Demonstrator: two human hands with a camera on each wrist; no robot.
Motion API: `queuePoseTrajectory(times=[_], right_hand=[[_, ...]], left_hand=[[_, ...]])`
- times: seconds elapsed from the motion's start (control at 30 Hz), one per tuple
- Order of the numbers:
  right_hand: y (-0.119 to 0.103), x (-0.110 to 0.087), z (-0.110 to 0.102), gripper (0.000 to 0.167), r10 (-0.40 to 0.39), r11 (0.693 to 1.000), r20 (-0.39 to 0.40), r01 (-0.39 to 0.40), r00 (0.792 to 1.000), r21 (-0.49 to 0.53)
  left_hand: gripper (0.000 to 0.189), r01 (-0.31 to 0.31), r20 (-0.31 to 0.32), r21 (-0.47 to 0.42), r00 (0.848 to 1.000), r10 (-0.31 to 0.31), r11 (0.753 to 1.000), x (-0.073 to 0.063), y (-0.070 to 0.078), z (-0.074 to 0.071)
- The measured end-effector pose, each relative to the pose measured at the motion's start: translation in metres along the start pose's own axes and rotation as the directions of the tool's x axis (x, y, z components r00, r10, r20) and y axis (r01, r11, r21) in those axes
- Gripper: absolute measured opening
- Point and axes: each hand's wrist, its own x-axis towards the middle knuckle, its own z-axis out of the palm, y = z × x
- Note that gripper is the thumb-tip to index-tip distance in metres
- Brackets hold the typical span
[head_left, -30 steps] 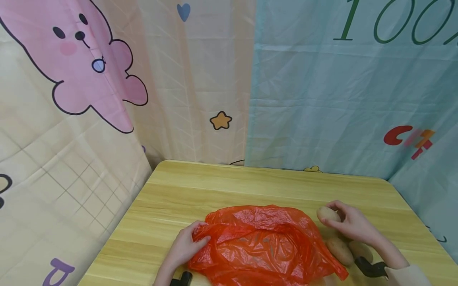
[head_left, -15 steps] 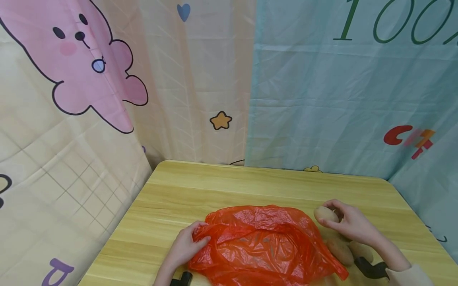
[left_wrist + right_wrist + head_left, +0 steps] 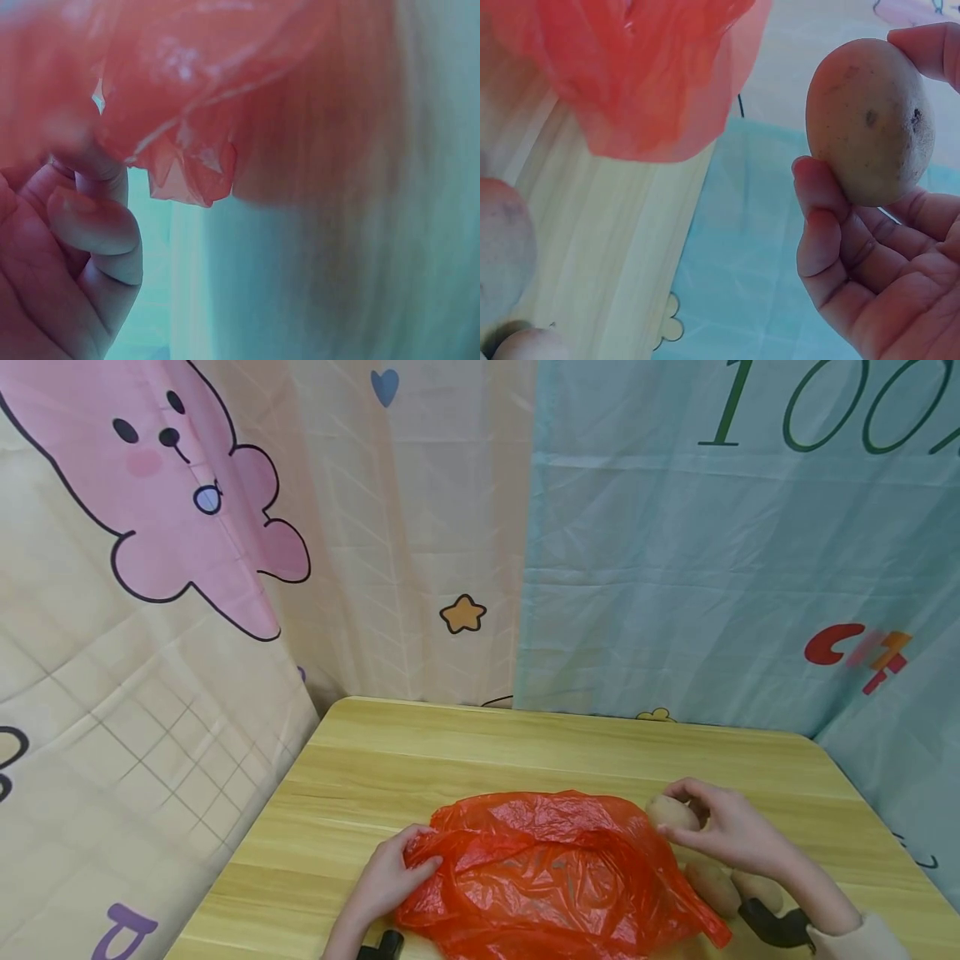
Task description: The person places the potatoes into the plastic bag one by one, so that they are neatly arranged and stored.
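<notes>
A red plastic bag (image 3: pixel 555 877) lies on the table with its mouth spread. My left hand (image 3: pixel 386 877) grips the bag's left edge; the left wrist view shows its fingers curled at the crumpled film (image 3: pixel 191 169). At the bag's far right corner, my right hand (image 3: pixel 731 827) holds a potato (image 3: pixel 671 814) between thumb and fingers, above the table. In the right wrist view that potato (image 3: pixel 870 124) shows small dark spots and stands apart from the bag. Two more potatoes, one nearer the bag (image 3: pixel 712 887) and one beside it (image 3: pixel 756 889), lie under the right forearm.
The light wood table (image 3: pixel 360 760) ends at a back edge against hanging printed curtains (image 3: pixel 450 527). A black strap-like piece (image 3: pixel 776 927) sits at the right wrist, and a black piece (image 3: pixel 386 945) at the left wrist.
My right hand has moved left with the potato, closer to the bag. The left hand and the bag have stayed in place.
</notes>
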Motion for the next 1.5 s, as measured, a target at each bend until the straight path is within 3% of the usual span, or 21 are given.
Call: queuePoseTrajectory(times=[0.7, 1.07, 1.5], right_hand=[[-0.031, 0.000, 0.009, 0.033, -0.218, 0.976, 0.035, 0.217, 0.975, 0.029], [-0.043, 0.005, 0.011, 0.038, -0.202, 0.977, 0.154, 0.189, 0.967, 0.099], [-0.057, 0.017, 0.014, 0.037, -0.250, 0.968, 0.233, 0.234, 0.940, 0.094]], left_hand=[[0.038, -0.025, -0.004, -0.016, 1.000, 0.025, 1.000, -0.002, 0.005, 0.000], [0.037, -0.008, 0.004, -0.011, 1.000, 0.008, 1.000, -0.002, 0.005, 0.000], [0.038, 0.026, 0.025, -0.062, 0.999, -0.024, 0.998, -0.002, 0.003, 0.001]])
